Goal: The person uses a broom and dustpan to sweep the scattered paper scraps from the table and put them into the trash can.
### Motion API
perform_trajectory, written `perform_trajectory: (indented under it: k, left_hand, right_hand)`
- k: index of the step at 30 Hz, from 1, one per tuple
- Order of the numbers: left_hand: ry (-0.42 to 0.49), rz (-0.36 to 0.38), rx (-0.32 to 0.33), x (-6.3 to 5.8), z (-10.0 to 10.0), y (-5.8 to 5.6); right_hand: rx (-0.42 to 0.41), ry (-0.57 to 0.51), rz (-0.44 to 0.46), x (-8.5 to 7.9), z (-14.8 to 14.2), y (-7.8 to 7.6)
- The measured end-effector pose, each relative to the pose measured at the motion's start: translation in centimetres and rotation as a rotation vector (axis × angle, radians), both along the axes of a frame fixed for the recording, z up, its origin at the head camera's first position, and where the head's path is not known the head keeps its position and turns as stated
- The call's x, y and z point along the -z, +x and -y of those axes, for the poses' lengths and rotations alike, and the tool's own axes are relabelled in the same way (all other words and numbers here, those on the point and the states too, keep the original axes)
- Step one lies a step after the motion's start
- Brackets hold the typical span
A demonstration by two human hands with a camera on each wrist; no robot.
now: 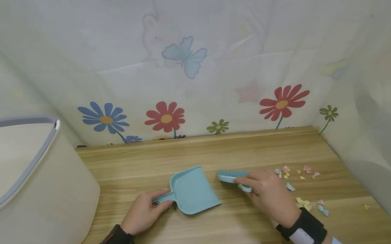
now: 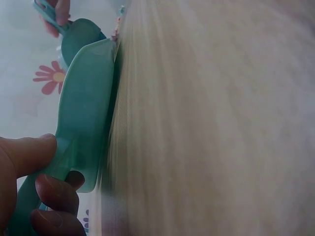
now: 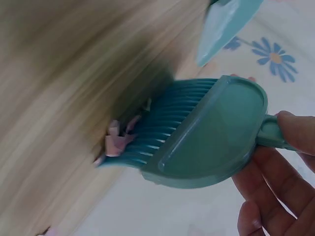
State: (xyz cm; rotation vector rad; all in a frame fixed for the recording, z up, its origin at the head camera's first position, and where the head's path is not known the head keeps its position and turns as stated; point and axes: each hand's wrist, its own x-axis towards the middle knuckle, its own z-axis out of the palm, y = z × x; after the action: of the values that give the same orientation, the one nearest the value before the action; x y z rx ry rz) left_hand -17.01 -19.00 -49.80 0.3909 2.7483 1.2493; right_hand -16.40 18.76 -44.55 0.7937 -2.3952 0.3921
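Note:
My left hand [image 1: 147, 210] grips the handle of a light blue dustpan [image 1: 194, 193], whose wide lip faces right over the wooden table. To its right, my right hand [image 1: 270, 194] holds a small matching brush [image 1: 230, 176] by the handle. In the right wrist view the bristles [image 3: 170, 118] point at the tabletop, with pink paper scraps [image 3: 116, 142] right at their tips. The left wrist view has the dustpan [image 2: 86, 103] seen side-on, its lip close over the wood. Several pastel paper scraps [image 1: 303, 203] lie to the right of and beyond my right hand.
A large white bin [image 1: 45, 187] with a grey-blue rim stands at the left of the wooden table [image 1: 143, 160]. A printed curtain [image 1: 213, 82] with flowers and a butterfly closes off the back and right. One small yellow scrap [image 1: 366, 206] lies near the right edge.

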Motion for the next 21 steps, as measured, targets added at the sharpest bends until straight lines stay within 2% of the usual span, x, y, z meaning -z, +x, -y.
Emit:
perform_trajectory:
  k: [5, 8, 10, 13, 17, 21]
  left_hand:
    - [-0.008, -0.003, -0.006, 0.0, 0.0, 0.1]
    - [-0.013, 0.005, -0.012, 0.1, 0.0, 0.1]
    - [-0.013, 0.01, -0.012, 0.1, 0.0, 0.1]
    - [-0.012, 0.01, -0.005, 0.1, 0.1, 0.0]
    - [-0.01, 0.007, -0.002, 0.2, 0.2, 0.0]
    - [-0.011, 0.008, -0.002, 0.2, 0.2, -0.1]
  right_hand:
    - [-0.01, -0.151, 0.023, -1.3, -0.5, -0.7]
    - [0.038, -0.274, 0.031, -2.3, -1.5, -1.8]
    - [0.096, -0.312, 0.008, -2.9, -2.3, -2.4]
    - [0.188, -0.307, -0.042, -3.5, -3.2, -3.1]
    - [0.276, -0.236, -0.104, -3.6, -3.8, -3.6]
    - [0.321, -0.178, -0.09, -2.9, -3.6, -3.7]
